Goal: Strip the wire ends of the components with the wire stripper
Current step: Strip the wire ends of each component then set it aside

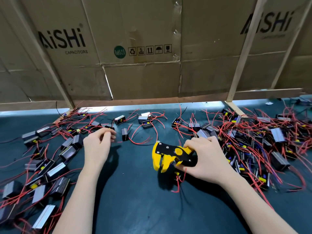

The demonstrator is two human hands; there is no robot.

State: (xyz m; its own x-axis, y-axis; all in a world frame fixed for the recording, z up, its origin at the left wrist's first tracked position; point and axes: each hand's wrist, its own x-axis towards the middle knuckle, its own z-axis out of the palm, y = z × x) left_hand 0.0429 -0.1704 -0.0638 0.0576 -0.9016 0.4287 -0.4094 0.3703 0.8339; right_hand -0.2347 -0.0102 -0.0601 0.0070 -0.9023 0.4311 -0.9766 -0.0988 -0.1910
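A: What is seen, from the biggest thing down?

B: Flattened cardboard boxes (135,48) are stood as a wall along the far side. Below them a dark green mat (131,200) is spread, and it is strewn with small black-and-silver components (276,134) trailing red wires (143,142). The thickest tangle is heaped at the right; a looser scatter is laid out at the left and along the far edge.

A: And the tool?

B: The yellow-and-black wire stripper (170,157) is held just right of centre, above the mat, its head pointed left. Its handles are gripped by the right hand (207,157), fingers curled round them. A component seems to be tucked beneath that hand, though most of it is hidden.

A: The other hand?

B: The left hand (97,146) is raised left of centre, fingers loosely curled. Something thin may be pinched at the blurred fingertips; it cannot be told.

A: How is the work judged to handle?

B: The components are judged light and rigid, best held by the body. The wires are thin and floppy, and are likely to snag on neighbours, so each should be pinched close to its end before being fed into the head.
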